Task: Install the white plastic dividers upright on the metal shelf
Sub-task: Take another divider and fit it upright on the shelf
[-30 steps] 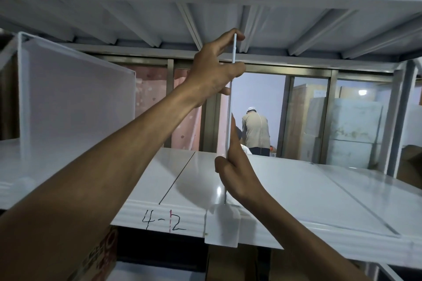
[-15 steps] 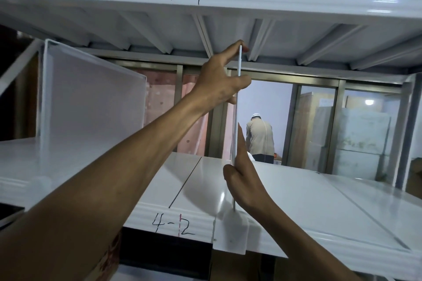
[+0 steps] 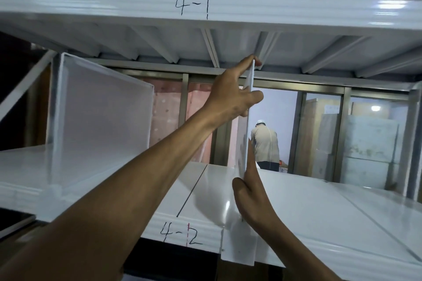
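Now my left hand [image 3: 230, 96] is up at centre frame, pinching the top edge of the white divider [image 3: 247, 125] between thumb and fingers, right under a rib of the upper shelf [image 3: 114, 9] marked 4-1, while my right hand [image 3: 251, 194] lies flat and open against the divider's lower part, fingers straight up along its right face. Edge-on to me, the divider stands upright on the lower metal shelf [image 3: 319, 212] marked 4-2, its bottom tab [image 3: 237, 246] hanging over the front lip, and a second divider [image 3: 102, 125] stands upright at the left of the frame, well apart.
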